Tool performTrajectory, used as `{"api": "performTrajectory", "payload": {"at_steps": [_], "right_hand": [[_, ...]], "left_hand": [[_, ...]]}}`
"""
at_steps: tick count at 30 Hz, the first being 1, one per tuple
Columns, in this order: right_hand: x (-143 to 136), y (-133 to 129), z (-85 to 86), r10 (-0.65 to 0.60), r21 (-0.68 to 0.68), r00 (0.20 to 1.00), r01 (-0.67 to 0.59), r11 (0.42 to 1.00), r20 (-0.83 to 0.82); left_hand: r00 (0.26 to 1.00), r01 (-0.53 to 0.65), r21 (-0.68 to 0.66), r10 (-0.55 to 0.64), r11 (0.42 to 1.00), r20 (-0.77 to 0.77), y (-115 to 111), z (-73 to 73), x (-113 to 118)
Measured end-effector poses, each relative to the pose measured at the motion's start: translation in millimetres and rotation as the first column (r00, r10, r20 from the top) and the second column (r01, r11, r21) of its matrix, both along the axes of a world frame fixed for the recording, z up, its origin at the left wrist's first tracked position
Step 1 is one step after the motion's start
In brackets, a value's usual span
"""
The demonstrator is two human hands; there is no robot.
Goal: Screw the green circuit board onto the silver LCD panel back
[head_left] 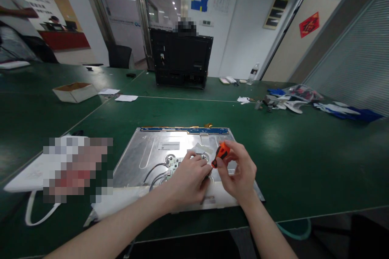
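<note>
A screwdriver (221, 154) with a short orange and black handle is pinched in the fingers of my right hand (240, 170), tilted with its tip pointing down. My left hand (191, 176) rests on the metal back of a display panel (154, 141), its fingers curled close beside the screwdriver's lower end. What those fingers pinch, if anything, is hidden. A pale circuit board (174, 164) with dark cables shows to the left of my left hand, partly covered by it. Along the panel's far edge runs a blue circuit strip (182, 130).
A white bag (30, 170), partly blurred, lies on the left. Farther back are an open cardboard box (75, 94), a black monitor housing (182, 56) and a water bottle (253, 75). Loose parts and plastic bags (304, 93) lie at the right. A person's arm (18, 12) appears far left.
</note>
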State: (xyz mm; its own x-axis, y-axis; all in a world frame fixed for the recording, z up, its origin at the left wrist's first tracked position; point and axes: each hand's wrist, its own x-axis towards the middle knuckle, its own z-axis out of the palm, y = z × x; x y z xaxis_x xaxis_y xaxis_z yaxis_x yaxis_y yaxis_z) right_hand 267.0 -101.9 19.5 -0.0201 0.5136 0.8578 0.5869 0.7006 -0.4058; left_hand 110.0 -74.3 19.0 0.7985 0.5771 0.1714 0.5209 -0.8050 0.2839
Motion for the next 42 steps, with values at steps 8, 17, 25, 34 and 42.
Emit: {"api": "performTrajectory", "payload": {"at_steps": [8,17,25,34,42], "right_hand": [[1.0,1.7,-3.4,-0.014,0.056,1.000,0.016,0.998,-0.027],[1.0,-1.9,3.6,-0.063,0.035,0.996,0.061,0.998,0.057],[0.0,-1.3,1.2,0.024,0.009,1.000,-0.024,1.000,0.007],[-0.4,0.6,3.4,-0.057,0.051,0.996,0.053,0.997,0.067],[0.7,-2.2,0.0,0.050,-0.037,0.997,-0.048,0.998,0.053]], "left_hand": [[1.000,0.004,0.004,-0.004,1.000,-0.006,-1.3,0.4,-0.1],[1.000,0.018,0.029,-0.019,0.999,0.022,0.2,-4.4,0.7],[1.000,0.015,0.037,-0.016,0.999,0.020,-0.3,-4.2,1.8],[0.999,0.036,0.060,-0.037,0.998,0.016,0.8,-5.4,0.9],[0.999,0.033,0.069,-0.033,0.997,0.012,0.4,-6.1,1.8]]}}
